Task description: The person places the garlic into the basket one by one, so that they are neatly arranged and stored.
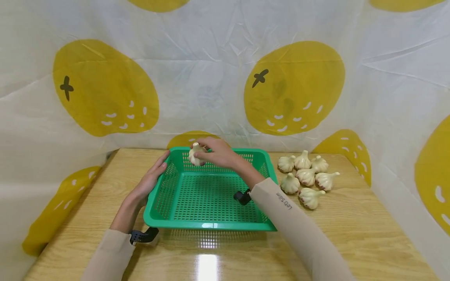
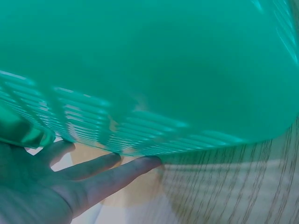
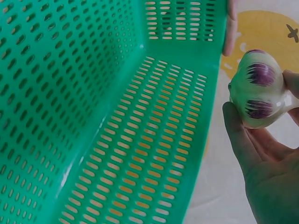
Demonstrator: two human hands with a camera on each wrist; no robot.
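My right hand point(image 1: 218, 153) pinches a garlic bulb point(image 1: 197, 154) above the far left part of a green plastic basket point(image 1: 207, 225). In the right wrist view the bulb point(image 3: 259, 88) shows purple streaks on its pale skin, with thumb and fingers around it. My left hand point(image 1: 154, 177) rests against the basket's left side near the rim. The left wrist view shows its fingers point(image 2: 107, 179) lying nearly straight along the basket's outer wall point(image 2: 154, 130). The slotted floor of the basket point(image 1: 214, 195) shows no bulbs on it.
Several more garlic bulbs point(image 1: 306, 176) lie grouped on the wooden table point(image 1: 351, 234), right of the basket. A white cloth point(image 1: 204, 78) with yellow fruit prints hangs behind and at both sides. Each wrist wears a black camera strap point(image 1: 144, 235).
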